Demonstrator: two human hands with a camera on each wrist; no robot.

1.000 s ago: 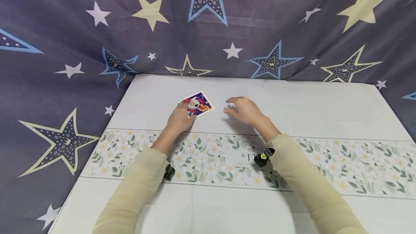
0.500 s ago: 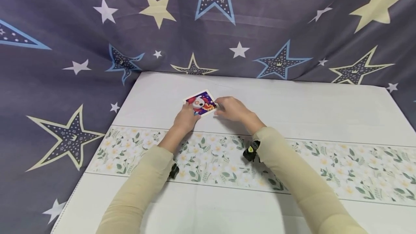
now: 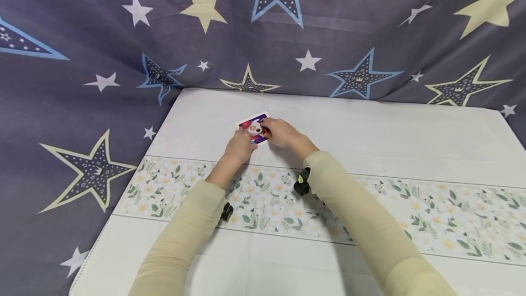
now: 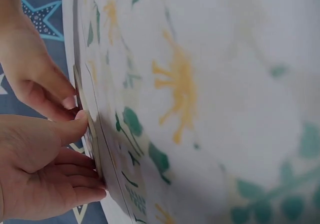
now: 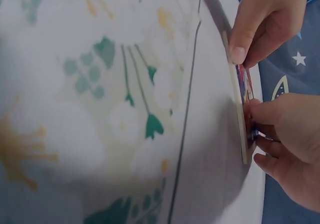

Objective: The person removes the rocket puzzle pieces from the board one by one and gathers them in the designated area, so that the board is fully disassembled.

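A thin, square picture board (image 3: 256, 140) with a cream border and a colourful cartoon print lies at the back left of the table. My left hand (image 3: 239, 146) holds its near left side; in the left wrist view the thumb (image 4: 75, 129) rests on its edge and the fingers curl against it. From the right, my right hand (image 3: 283, 133) reaches over the print and covers part of it. In the right wrist view, a small dark shiny piece (image 5: 255, 134) shows between that hand's thumb (image 5: 265, 113) and forefinger, at the print; the piece is partly hidden.
A white tablecloth (image 3: 390, 140) with a flowered band (image 3: 267, 200) covers the table. Behind and to the left hangs a dark curtain (image 3: 230, 58) printed with stars. Each wrist carries a small black camera, as the right wrist camera (image 3: 302, 186) shows.
The right hand has moved left from beside the board onto its right part, now overlapping the print. The left hand keeps its hold. The head view has shifted slightly.
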